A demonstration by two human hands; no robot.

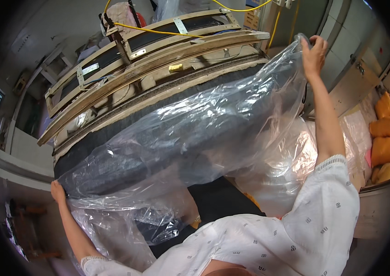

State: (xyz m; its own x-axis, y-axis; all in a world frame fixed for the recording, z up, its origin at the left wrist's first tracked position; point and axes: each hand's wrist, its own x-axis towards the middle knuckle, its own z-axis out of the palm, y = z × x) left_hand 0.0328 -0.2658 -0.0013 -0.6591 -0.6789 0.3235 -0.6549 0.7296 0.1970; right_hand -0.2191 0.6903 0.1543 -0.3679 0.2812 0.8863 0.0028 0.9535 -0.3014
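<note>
Gripping the clear plastic sheet (190,133) at both ends, your right hand (313,49) is pinching its far upper corner while your left hand (58,191) is pressing its near lower edge against the upturned sofa frame (149,60); the sheet's long axis is running diagonally between them.

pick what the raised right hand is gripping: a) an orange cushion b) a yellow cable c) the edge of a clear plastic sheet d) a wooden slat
c: the right hand pinches the upper edge of the clear plastic sheet draped over the dark upholstered piece, while the left hand holds its lower edge.
</note>
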